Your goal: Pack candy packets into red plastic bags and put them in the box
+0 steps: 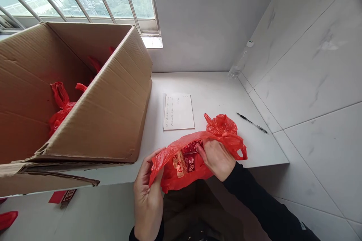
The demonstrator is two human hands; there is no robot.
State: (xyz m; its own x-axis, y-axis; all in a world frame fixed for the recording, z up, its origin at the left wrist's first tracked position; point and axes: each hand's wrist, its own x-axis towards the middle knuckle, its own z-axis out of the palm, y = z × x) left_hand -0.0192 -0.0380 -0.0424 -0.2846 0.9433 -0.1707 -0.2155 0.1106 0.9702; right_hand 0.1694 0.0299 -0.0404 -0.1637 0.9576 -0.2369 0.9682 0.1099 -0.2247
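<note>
Both my hands hold a red plastic bag (pixel 223 130) at the near edge of a white counter (pixel 215 90). My left hand (pixel 147 192) pinches the bag's left rim. My right hand (pixel 216 156) grips the right side near the handles, fingers closed on the plastic. Through the bag's open mouth show small red and gold packets (pixel 185 162).
A large open cardboard box (pixel 113 109) stands on the left with several tied red bags (pixel 60 105) inside. A printed sheet of paper (pixel 178 111) and a black pen (pixel 251 122) lie on the counter. A clear plastic bottle (pixel 239 64) stands in the far corner. Red packets (pixel 62 196) lie below at left.
</note>
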